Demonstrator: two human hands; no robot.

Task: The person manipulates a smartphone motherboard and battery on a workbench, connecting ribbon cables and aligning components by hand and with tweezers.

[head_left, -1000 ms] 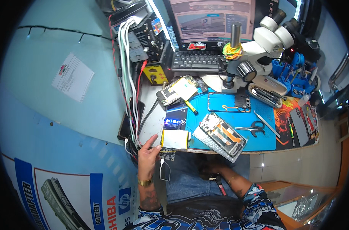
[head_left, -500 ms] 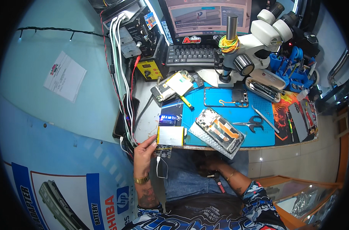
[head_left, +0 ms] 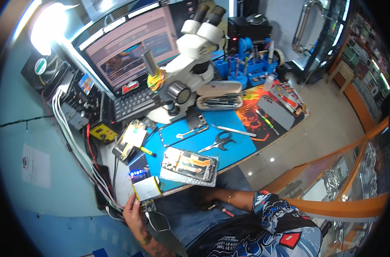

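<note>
My left hand (head_left: 132, 213) is at the bench’s front-left edge, fingers closed on the edge of a circuit board (head_left: 146, 205) with a white cable attached. The board hangs below a silver battery (head_left: 146, 186) with yellow tape edges, beside a blue-lit module (head_left: 138, 174). My right hand (head_left: 208, 195) is low over my lap, in shadow below the bench; its fingers are hidden. An opened phone (head_left: 188, 165) lies on bubble wrap on the blue mat (head_left: 242, 150), with scissors (head_left: 218, 141), tweezers (head_left: 234, 129) and a phone frame (head_left: 180, 132).
A microscope (head_left: 197, 47), monitor (head_left: 126, 47) and keyboard (head_left: 133, 105) stand behind. Cables (head_left: 81, 150) run down the left from power units (head_left: 103, 132). A blue organizer (head_left: 242, 73) and tool case (head_left: 218, 100) are back right. A glass-and-wood display case (head_left: 358, 184) stands to the right.
The view has swung right and tilted, revealing the floor, shelves and a bright lamp. My left fingers have drawn in at the board’s edge; my right hand stays low.
</note>
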